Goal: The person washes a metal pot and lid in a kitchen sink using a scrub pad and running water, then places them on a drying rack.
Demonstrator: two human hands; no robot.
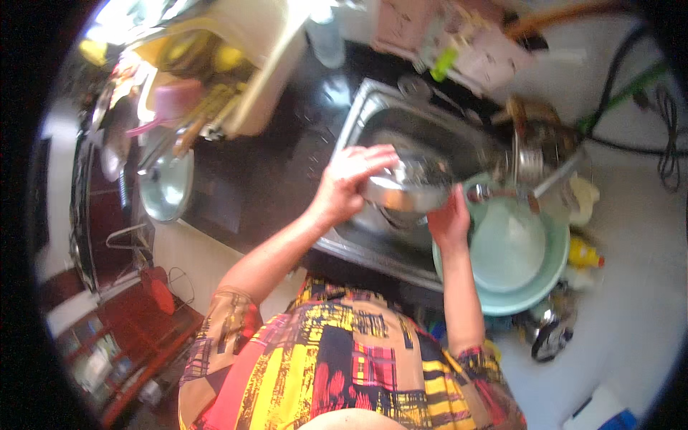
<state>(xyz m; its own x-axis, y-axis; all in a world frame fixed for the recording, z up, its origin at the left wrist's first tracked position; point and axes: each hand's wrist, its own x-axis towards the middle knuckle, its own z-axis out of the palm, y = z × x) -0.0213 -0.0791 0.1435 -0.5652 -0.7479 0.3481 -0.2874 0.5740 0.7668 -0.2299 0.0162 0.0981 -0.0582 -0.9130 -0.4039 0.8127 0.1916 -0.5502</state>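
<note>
A shiny metal bowl or pan [406, 191] is held tilted above the stainless steel sink [371, 107], its side towards me. My left hand [355, 180] grips its left edge, fingers over the rim. At its lower right side is my right hand [451, 220], the fingers partly hidden behind the metal. Motion blur hides the vessel's exact kind and what may be in it. Close to my right hand, a pale green plastic basin [510, 252] sits at the sink's right end, beneath a metal tap [481, 192].
Left of the sink runs a dark countertop [252, 177], with a cream plastic rack [263, 91] of utensils and a pale bowl [167, 185]. Pink containers [403, 27] stand behind the sink. A yellow bottle [583, 253] is beside the basin; black cables [618, 142] hang at right.
</note>
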